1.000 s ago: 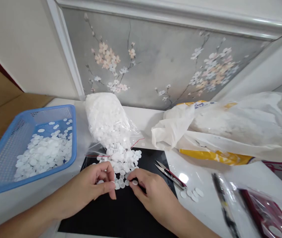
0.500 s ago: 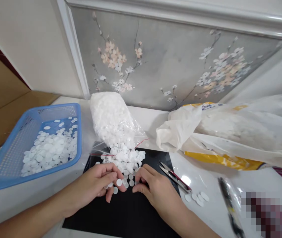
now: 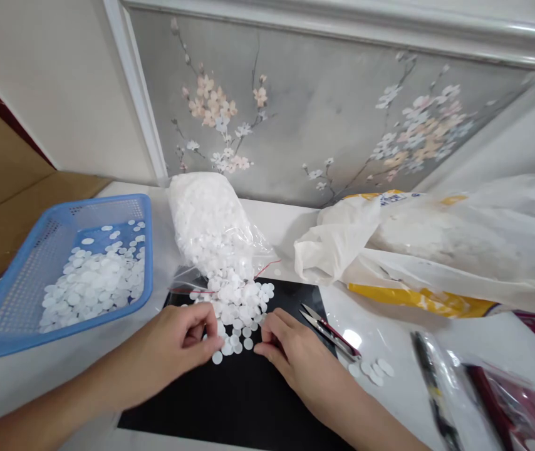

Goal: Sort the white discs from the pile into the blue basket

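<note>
A heap of small white round discs (image 3: 237,304) spreads over the black mat (image 3: 230,401), spilling from the mouth of a clear zip bag (image 3: 206,216) full of the same discs. At the heap's near left edge my left hand (image 3: 178,344) is closed, palm down, its thumb tip beside loose discs; whatever lies inside its fingers is hidden. On the right side of the heap my right hand (image 3: 293,354) has its fingers curled towards the thumb, close to the mat. Nothing can be made out between those fingertips.
A blue plastic basket (image 3: 149,263) holding many discs stands on the left. Thread snips (image 3: 331,329) lie at the mat's right edge, near several loose discs (image 3: 375,371). Beyond are a large white plastic bag (image 3: 460,232), a blurred pen-like item (image 3: 431,382) and a dark red packet (image 3: 516,407).
My left hand has turned palm down and drawn slightly left; the discs seen at its fingers before are now hidden or lie on the mat. My right hand has barely moved.
</note>
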`<control>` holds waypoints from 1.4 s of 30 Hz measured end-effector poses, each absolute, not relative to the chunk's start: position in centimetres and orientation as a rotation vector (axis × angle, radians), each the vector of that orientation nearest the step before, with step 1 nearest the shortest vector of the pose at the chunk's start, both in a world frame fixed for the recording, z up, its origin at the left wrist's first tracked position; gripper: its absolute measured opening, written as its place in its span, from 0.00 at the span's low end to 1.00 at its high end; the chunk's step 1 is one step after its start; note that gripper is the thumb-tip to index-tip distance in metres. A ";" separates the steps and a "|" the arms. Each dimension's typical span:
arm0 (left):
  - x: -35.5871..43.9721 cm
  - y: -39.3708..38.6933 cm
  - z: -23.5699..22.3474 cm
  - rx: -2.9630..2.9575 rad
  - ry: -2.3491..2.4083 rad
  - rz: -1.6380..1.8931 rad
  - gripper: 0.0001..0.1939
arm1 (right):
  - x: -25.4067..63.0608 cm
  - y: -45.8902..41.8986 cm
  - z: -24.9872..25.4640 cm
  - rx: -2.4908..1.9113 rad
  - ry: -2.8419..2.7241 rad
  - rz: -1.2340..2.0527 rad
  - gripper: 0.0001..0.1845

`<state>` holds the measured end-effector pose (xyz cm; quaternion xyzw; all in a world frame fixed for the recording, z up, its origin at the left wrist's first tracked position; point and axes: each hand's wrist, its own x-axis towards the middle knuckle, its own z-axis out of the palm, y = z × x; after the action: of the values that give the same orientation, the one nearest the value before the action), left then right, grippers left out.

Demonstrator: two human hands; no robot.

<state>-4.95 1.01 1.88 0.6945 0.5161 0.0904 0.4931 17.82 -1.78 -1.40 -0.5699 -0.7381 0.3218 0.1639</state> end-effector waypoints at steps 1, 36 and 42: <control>-4.8 0.7 1.6 1.847 1.307 0.143 0.09 | 17.9 -1.9 -1.4 -1.601 -2.063 0.955 0.09; -3.1 0.1 0.5 1.076 0.962 0.353 0.17 | 16.7 -2.1 -1.3 -1.240 -1.075 1.812 0.22; -3.7 0.6 0.6 1.053 0.929 0.445 0.07 | 17.3 -1.7 -1.1 -1.197 -1.150 1.704 0.14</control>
<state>-3.69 0.59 0.59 0.4802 0.4236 0.2029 0.7408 17.26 -1.69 -1.14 -0.4672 -0.4488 0.6648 0.3721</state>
